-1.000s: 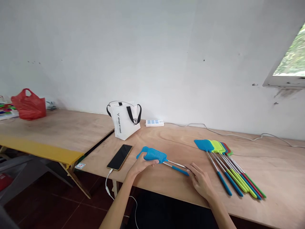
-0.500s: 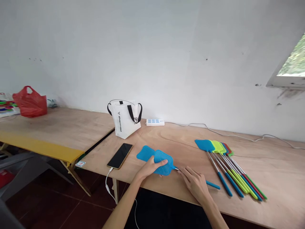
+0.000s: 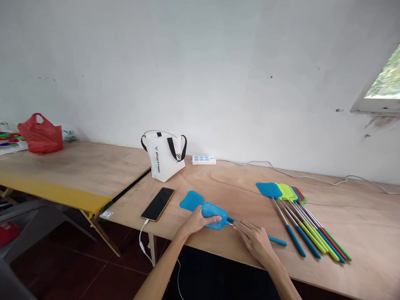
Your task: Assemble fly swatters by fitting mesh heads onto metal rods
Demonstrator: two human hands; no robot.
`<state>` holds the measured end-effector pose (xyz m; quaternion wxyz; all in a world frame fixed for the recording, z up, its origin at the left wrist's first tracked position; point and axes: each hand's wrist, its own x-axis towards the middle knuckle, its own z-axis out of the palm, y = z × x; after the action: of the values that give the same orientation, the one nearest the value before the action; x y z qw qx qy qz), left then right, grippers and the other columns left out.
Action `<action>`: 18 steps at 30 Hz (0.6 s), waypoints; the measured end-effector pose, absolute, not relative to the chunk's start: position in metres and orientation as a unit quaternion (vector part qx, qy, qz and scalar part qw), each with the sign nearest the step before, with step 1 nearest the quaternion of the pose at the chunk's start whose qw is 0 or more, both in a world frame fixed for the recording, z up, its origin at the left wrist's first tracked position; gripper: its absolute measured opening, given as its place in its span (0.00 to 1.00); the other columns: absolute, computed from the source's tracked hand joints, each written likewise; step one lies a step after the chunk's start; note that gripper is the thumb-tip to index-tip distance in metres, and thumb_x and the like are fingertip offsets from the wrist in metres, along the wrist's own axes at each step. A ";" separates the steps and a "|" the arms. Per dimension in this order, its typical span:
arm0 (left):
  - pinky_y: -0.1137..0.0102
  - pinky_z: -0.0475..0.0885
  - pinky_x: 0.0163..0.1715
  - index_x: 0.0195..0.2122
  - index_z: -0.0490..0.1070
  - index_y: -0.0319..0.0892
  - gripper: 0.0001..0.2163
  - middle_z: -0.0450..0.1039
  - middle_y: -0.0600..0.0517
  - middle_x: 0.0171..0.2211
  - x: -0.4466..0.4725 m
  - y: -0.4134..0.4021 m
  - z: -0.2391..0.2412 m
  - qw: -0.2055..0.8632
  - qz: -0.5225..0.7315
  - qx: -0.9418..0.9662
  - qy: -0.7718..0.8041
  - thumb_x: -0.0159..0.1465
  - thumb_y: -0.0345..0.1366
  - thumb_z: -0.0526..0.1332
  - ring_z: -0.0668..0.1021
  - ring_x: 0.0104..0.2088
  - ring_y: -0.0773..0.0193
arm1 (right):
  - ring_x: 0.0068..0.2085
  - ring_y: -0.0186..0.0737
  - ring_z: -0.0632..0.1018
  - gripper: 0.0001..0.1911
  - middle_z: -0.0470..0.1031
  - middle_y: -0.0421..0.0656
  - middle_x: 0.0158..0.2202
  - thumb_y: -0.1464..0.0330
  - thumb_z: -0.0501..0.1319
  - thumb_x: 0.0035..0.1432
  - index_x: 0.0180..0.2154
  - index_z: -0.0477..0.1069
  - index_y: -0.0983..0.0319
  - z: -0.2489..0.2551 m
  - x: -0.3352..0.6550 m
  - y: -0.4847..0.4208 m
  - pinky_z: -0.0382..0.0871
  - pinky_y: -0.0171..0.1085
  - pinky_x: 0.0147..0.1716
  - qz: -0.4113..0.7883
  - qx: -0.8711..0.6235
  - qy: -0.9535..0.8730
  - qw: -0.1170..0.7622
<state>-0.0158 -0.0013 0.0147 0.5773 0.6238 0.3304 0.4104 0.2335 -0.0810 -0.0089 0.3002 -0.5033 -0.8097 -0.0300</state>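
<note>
A blue fly swatter (image 3: 212, 211) lies near the table's front edge, and my left hand (image 3: 196, 221) grips its perforated head, thumb on top. My right hand (image 3: 253, 239) is closed over its thin metal shaft, fingers together, hiding most of it. Behind and left of the held head rests another blue swatter head (image 3: 191, 201). A blue handle (image 3: 278, 241) sticks out to the right from under my right hand; which swatter it belongs to is hidden. Further right, several fly swatters (image 3: 300, 216) in blue, yellow-green, red and green lie overlapping, handles toward me.
A phone (image 3: 158, 203) with a white cable lies left of my hands. Behind it stand a white bag (image 3: 165, 160) with black handles and a power strip (image 3: 203, 160) by the wall. Another table (image 3: 78, 166) at left carries a red plastic bag (image 3: 42, 134).
The held swatter head has tilted and shifted slightly down and toward me, showing more of the head behind it. A blue length now shows beside its neck. My hands keep their hold.
</note>
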 end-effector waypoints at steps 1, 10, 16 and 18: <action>0.70 0.73 0.32 0.25 0.76 0.44 0.11 0.77 0.52 0.26 -0.017 -0.002 0.015 0.578 0.421 0.617 0.328 0.50 0.39 0.77 0.80 0.33 0.57 | 0.35 0.39 0.81 0.23 0.81 0.45 0.36 0.60 0.45 0.75 0.51 0.78 0.53 -0.007 0.234 -0.081 0.67 0.32 0.31 -0.015 -0.500 -0.812 0.299; 0.65 0.76 0.27 0.36 0.74 0.40 0.24 0.79 0.46 0.32 -0.005 -0.007 0.031 0.660 0.357 0.516 0.413 0.58 0.59 0.67 0.81 0.30 0.55 | 0.29 0.33 0.77 0.17 0.76 0.40 0.27 0.65 0.52 0.74 0.45 0.80 0.57 0.011 0.229 -0.087 0.56 0.33 0.26 -0.181 -0.488 -0.788 0.328; 0.66 0.75 0.38 0.29 0.71 0.41 0.23 0.77 0.49 0.30 -0.011 0.000 0.026 0.604 0.407 0.551 0.408 0.56 0.58 0.70 0.79 0.35 0.58 | 0.30 0.34 0.76 0.18 0.75 0.41 0.27 0.67 0.50 0.75 0.45 0.79 0.57 0.014 0.221 -0.091 0.50 0.34 0.24 -0.220 -0.506 -0.771 0.317; 0.67 0.73 0.35 0.23 0.69 0.41 0.24 0.73 0.52 0.25 -0.019 0.003 0.027 0.579 0.396 0.596 0.391 0.55 0.58 0.70 0.77 0.32 0.60 | 0.27 0.34 0.76 0.20 0.75 0.41 0.25 0.65 0.48 0.75 0.43 0.80 0.57 0.016 0.216 -0.092 0.50 0.34 0.23 -0.187 -0.512 -0.772 0.328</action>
<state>-0.0189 0.0034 0.0269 0.5793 0.5956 0.3908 0.3962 0.2161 -0.0917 0.0160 0.3283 -0.5118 -0.7716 -0.1869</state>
